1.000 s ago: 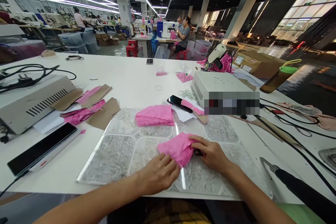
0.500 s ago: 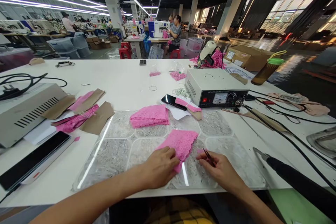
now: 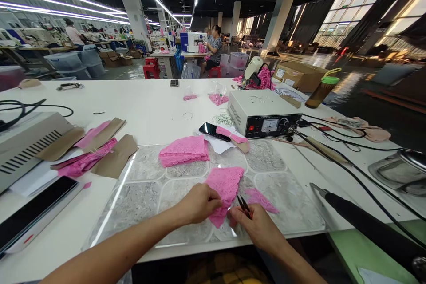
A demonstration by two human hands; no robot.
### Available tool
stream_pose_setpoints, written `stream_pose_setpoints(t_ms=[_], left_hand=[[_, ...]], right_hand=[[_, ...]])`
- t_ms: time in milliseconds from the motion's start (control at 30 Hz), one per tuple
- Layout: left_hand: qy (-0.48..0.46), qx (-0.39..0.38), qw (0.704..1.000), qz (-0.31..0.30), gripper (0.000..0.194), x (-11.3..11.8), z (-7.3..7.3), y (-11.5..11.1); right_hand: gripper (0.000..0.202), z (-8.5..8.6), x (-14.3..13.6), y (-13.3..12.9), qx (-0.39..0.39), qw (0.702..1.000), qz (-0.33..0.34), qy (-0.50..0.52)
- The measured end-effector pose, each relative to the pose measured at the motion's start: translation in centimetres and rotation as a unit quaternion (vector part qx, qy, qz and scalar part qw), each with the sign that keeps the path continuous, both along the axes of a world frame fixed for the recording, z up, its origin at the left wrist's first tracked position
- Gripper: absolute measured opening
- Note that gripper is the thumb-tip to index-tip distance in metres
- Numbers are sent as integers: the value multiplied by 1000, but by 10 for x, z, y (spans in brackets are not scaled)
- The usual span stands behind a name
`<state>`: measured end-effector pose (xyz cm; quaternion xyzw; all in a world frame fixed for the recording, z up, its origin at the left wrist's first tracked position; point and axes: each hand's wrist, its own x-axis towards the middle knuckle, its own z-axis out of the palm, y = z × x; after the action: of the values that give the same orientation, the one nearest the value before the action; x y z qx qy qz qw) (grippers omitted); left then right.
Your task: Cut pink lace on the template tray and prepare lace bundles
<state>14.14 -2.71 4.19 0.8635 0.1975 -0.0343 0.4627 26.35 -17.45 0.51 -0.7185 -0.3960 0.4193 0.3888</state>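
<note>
A piece of pink lace [image 3: 223, 184] lies on the marble-patterned mat [image 3: 133, 204] in front of me. My left hand [image 3: 199, 203] is closed, its fingertips pinching the lace's left edge. Close to the lace's lower right edge, my right hand [image 3: 258, 224] is closed around small thread snips [image 3: 244, 205], their dark blades pointing up and apart. A smaller pink lace scrap [image 3: 261, 199] lies flat just beyond the right hand. Farther back on the mat sits a stack of folded pink lace pieces [image 3: 184, 151].
A grey control box [image 3: 266, 108] with black cables stands back right. A black handheld tool [image 3: 359, 217] with a metal tip lies at right. A phone [image 3: 213, 130], wrapped pink bundles [image 3: 86, 159] and a long black-screened device [image 3: 36, 208] surround the mat. Co-workers sit beyond the table.
My right hand has moved left with the snips, toward the lace's edge. The small scrap, mostly hidden before, now shows on the mat to the right. My left hand has shifted slightly up.
</note>
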Motion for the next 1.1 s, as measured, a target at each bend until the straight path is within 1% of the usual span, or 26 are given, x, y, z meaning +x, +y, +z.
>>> stream_pose_setpoints(t_ms=[100,167,267,333,400,500,567,633,733,767,833,867,900,1000,1100], left_hand=[[4,-40,999,31,31,1,0,1],[-1,-77,996,48,29,1,-3,3],[-4,-152,985,77,28,0,-8,4],[-2,-205,974,95,31,-1,-11,5],[-5,-248,963,109,34,-1,-13,6],[-15,-268,954,130,35,-2,-12,8],[-16,-255,957,137,33,-3,-10,8],[-17,-220,967,131,34,-3,-7,6],[-23,-107,987,120,39,-3,-4,3],[-25,-66,990,120,37,-3,-3,2],[-33,-4,993,115,24,-2,-2,4],[-36,12,994,105,17,-2,-2,5],[-36,20,995,92,15,-2,-2,8],[-42,27,997,57,23,-2,-3,16],[-105,40,993,40,26,-2,-8,24]], right_hand=[[45,0,-3,5,9,1000,-10,-12],[42,-1,-7,8,14,999,-38,-30],[40,-2,-12,14,17,994,-73,-76],[37,-4,-14,18,28,991,-80,-103],[31,-6,-14,21,54,990,-86,-98],[23,-9,-13,25,104,990,-91,-39],[23,-10,-13,26,126,988,-92,-12],[25,-9,-12,27,136,987,-88,-4],[29,-4,-11,29,148,986,-76,-1],[30,-2,-11,30,148,987,-70,4],[29,1,-8,32,140,988,-58,14],[29,2,-6,32,134,990,-50,14],[27,4,-3,33,129,991,-42,11],[25,9,6,35,135,991,-20,3],[26,12,17,38,150,988,-19,22]])
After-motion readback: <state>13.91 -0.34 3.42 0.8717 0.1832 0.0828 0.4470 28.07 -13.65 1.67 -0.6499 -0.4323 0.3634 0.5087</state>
